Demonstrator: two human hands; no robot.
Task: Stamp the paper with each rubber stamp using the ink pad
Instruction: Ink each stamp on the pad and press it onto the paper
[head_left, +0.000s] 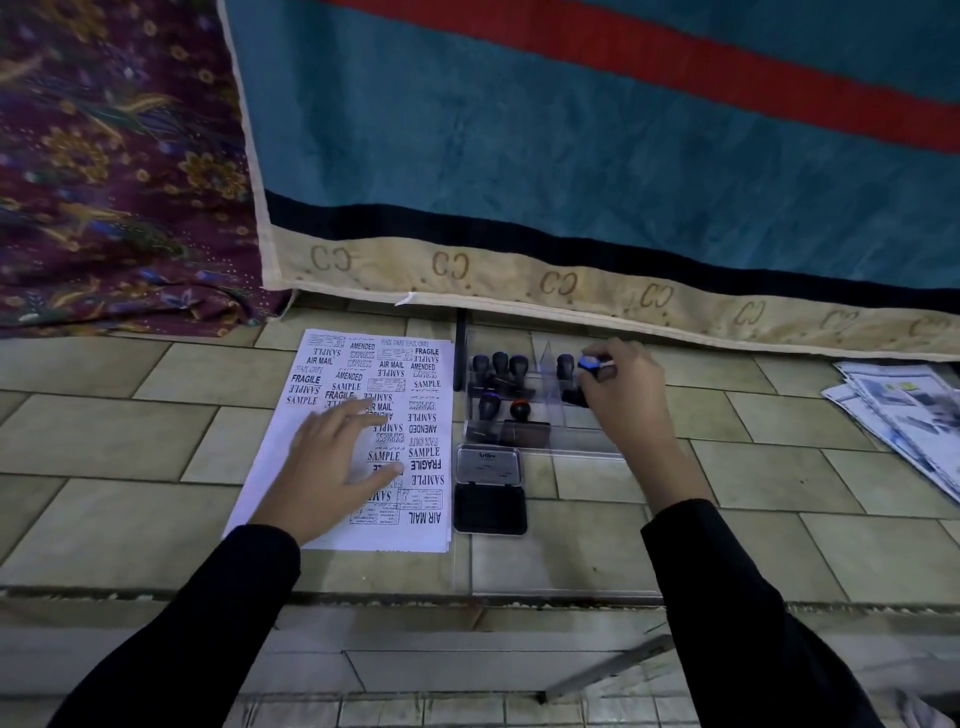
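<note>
Item: right hand (621, 382) is closing its fingers on a blue-capped black rubber stamp (592, 366) in the clear plastic tray (582, 441), the open black ink pad (490, 507) lying toward 7 o'clock, while the left hand (337, 457), fingers spread flat, is pressing the densely stamped white paper (410, 530).

Beige tiled floor (104, 426), stamped paper (415, 530) at centre, open ink pad (489, 508) right of it, clear stamp box (545, 447) above, newspapers (893, 410) far right, teal rug (519, 156) across the top.
</note>
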